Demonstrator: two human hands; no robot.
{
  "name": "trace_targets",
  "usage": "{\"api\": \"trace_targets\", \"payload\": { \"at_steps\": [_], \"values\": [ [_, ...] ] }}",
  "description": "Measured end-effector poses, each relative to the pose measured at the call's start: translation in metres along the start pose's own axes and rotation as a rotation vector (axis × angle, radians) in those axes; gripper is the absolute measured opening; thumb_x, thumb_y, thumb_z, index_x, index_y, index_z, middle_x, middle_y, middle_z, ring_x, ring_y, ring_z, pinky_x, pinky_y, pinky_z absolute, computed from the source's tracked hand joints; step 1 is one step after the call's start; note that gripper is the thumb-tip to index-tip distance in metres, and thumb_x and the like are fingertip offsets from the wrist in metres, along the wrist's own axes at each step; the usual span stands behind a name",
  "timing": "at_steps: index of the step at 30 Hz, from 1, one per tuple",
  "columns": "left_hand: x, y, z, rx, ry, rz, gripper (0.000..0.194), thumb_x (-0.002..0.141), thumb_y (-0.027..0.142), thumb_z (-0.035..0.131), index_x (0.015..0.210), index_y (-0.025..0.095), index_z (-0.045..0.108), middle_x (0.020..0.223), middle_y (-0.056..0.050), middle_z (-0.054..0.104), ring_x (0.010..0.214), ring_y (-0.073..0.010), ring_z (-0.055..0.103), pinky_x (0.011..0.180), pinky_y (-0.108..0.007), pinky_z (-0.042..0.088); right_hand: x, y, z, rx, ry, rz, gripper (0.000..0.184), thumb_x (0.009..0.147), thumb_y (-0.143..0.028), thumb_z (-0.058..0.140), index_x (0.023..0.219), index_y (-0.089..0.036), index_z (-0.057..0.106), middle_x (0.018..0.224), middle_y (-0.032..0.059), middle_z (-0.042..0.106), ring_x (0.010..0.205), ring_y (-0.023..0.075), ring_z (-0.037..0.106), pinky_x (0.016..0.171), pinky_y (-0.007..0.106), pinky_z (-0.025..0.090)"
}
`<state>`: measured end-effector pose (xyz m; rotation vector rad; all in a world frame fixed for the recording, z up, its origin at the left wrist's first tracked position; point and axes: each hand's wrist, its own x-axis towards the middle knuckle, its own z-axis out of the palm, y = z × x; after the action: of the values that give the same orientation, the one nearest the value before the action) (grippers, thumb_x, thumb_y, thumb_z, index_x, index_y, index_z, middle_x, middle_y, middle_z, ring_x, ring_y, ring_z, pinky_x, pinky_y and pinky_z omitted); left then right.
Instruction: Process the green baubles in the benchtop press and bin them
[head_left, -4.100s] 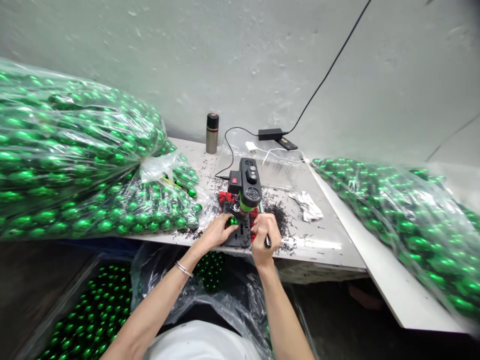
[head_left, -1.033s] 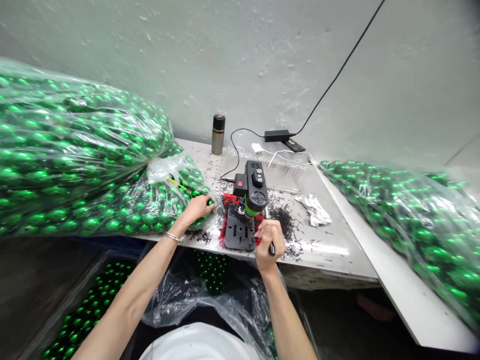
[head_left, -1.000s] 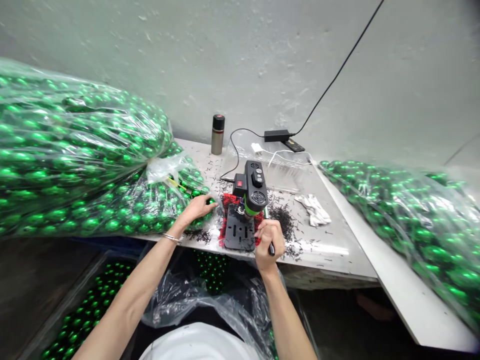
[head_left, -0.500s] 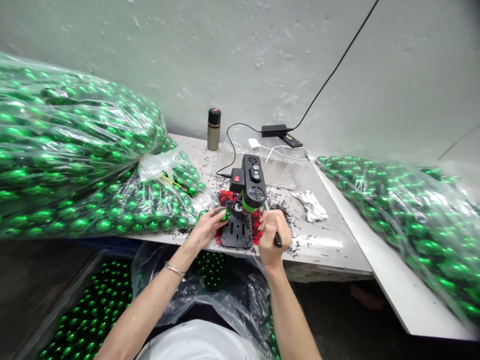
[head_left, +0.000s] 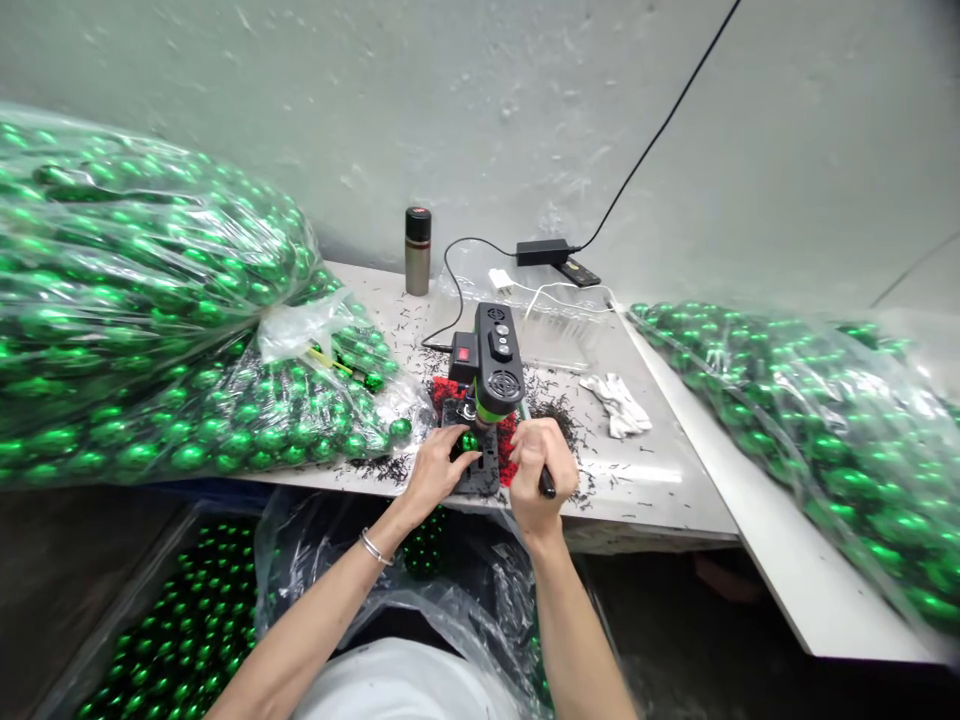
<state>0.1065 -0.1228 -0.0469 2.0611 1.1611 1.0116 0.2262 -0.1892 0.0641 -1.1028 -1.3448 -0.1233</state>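
Note:
A shiny green bauble is pinched between the thumb and fingers of my left hand. It sits over the black slotted base plate, right below the head of a small black and green bench machine. My right hand is closed in a fist round the machine's lever, whose black end sticks out below the fingers. Red material lies under and beside the base. My left fingers partly cover the bauble, and what touches its far side is hidden.
Clear bags of green baubles lie left and right. A plastic-lined container of baubles stands below the table. Black scraps surround the machine. Behind are a flask, power adapter and clear tray; white gloves lie right.
My left hand has moved right and brought the bauble from the plate's left edge to beneath the machine head. My right hand stays on the lever. The view has shifted slightly.

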Motion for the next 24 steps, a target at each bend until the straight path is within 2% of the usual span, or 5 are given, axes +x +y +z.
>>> {"api": "trace_targets", "payload": {
  "at_steps": [10, 18, 24],
  "values": [
    [-0.004, -0.001, 0.005, -0.023, 0.017, -0.046, 0.035, 0.080, 0.035, 0.078, 0.113, 0.023, 0.072, 0.113, -0.010, 0.074, 0.108, -0.0294, 0.061, 0.101, -0.049, 0.039, -0.007, 0.005, 0.000, 0.028, -0.002, -0.001, 0.030, 0.096, -0.013, 0.043, 0.068, -0.021, 0.049, 0.070, -0.0003, 0.053, 0.065, 0.0126, 0.053, 0.060, 0.028, 0.042],
    [-0.004, -0.002, 0.005, -0.042, 0.013, -0.039, 0.034, 0.082, 0.036, 0.076, 0.112, 0.022, 0.073, 0.114, -0.011, 0.073, 0.110, -0.0299, 0.060, 0.101, -0.048, 0.039, -0.027, 0.018, 0.005, 0.035, 0.028, -0.047, 0.028, 0.095, -0.012, 0.042, 0.070, -0.021, 0.048, 0.068, -0.0009, 0.051, 0.066, 0.0135, 0.054, 0.059, 0.028, 0.044],
    [-0.004, -0.002, 0.006, -0.049, 0.020, -0.027, 0.032, 0.083, 0.037, 0.074, 0.110, 0.021, 0.073, 0.112, -0.011, 0.074, 0.107, -0.0297, 0.061, 0.100, -0.048, 0.039, -0.048, 0.035, 0.011, 0.011, 0.024, -0.098, 0.029, 0.098, -0.020, 0.038, 0.070, -0.022, 0.045, 0.073, -0.0008, 0.052, 0.064, 0.0118, 0.054, 0.061, 0.029, 0.045]
  ]
}}
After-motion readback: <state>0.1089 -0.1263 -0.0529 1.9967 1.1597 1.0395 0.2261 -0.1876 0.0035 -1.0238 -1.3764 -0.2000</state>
